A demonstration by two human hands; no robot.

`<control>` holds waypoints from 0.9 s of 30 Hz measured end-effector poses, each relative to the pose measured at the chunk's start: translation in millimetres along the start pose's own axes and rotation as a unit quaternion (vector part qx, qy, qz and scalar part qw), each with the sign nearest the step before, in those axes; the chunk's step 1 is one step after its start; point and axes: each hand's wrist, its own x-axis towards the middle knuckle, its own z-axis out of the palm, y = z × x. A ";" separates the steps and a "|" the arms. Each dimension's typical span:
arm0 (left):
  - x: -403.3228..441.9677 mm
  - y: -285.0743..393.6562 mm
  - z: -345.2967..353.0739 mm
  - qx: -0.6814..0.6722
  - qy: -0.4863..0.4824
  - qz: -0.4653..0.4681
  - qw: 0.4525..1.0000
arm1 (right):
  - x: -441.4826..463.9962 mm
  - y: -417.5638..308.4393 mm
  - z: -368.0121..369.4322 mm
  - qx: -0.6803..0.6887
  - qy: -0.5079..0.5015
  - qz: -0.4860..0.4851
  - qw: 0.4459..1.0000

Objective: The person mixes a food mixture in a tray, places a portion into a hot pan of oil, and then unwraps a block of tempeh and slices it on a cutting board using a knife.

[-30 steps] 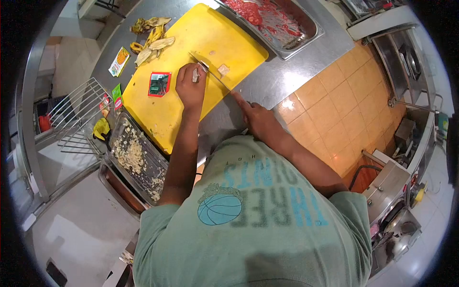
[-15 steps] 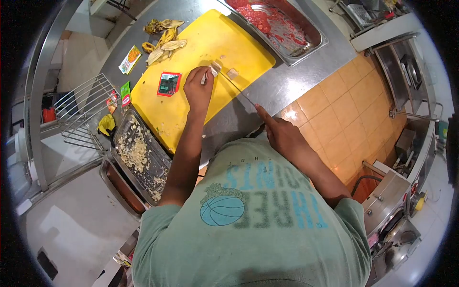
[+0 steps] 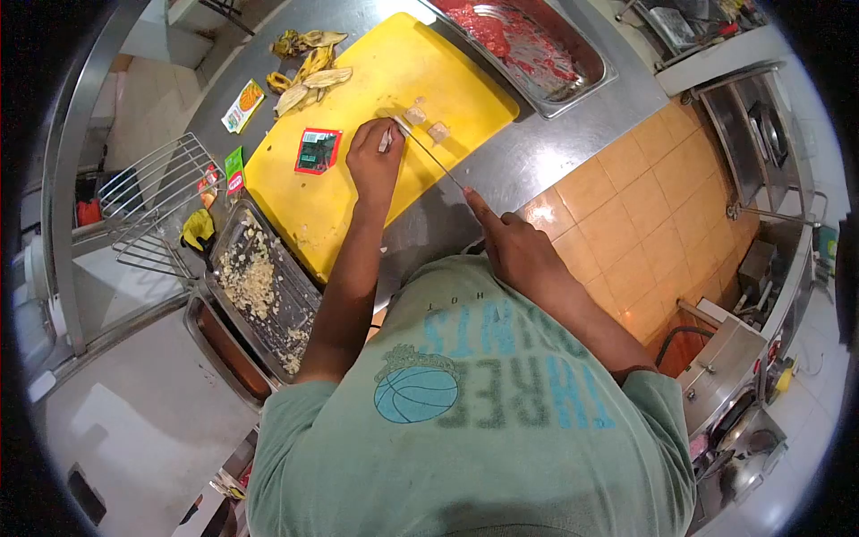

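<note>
Left hand [image 3: 374,161]: grip is clamping whitish chunk [image 3: 386,141] over yellow rectangular cutting board [image 3: 474,94] | right hand [image 3: 519,255]: grip is clamping thin metal knife [image 3: 431,157], pointing to 10 o'clock | done: two small pale pieces [image 3: 415,115] are lying at chunk's 2 o'clock | left, seemingly: held chunk

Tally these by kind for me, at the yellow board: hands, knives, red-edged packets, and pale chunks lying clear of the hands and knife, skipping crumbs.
Hands, left hand and right hand: 2
Knife: 1
Red-edged packet: 1
Pale chunks lying clear: 2
Total: 6
</note>
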 end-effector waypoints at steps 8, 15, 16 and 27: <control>0.5 -3.1 2.5 0.002 0.009 0.003 1.000 | 3.6 1.1 10.2 0.018 -0.005 0.010 1.000; 0.2 -5.9 2.8 -0.010 0.004 0.000 1.000 | 9.0 7.9 14.9 0.027 -0.014 0.010 0.999; 0.5 -5.3 2.9 -0.009 0.005 0.003 1.000 | 9.8 8.6 15.4 0.028 -0.012 0.007 1.000; 0.0 -5.1 2.5 0.008 0.004 0.001 1.000 | 27.2 30.1 43.9 0.042 0.061 -0.032 0.997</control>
